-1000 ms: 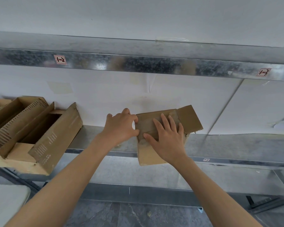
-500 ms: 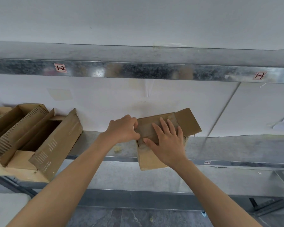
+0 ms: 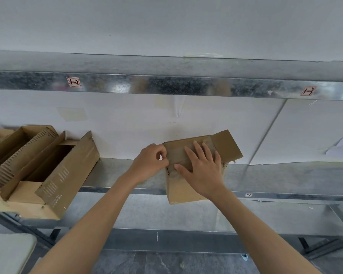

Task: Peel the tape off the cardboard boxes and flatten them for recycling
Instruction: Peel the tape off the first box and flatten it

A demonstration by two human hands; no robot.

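The small box (image 3: pixel 179 191) sits at the front edge of the shelf (image 3: pixel 115 175), overhanging a bit. Your left grip (image 3: pixel 150 165) is pinched at its top-left edge, on what looks like the tape (image 3: pixel 176 158) end. Your right grip (image 3: pixel 204 171) lies flat, fingers straight, pressing the lid. Press down hard and pull low and slow along the seam so it doesn't tear. Count: one taped box, and two or maybe three opened boxes (image 3: pixel 65 175) overlapping on the left.

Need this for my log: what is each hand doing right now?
Left hand: closed, fingers pinching the top left edge of the box.
Right hand: open, pressing flat on top of the box.
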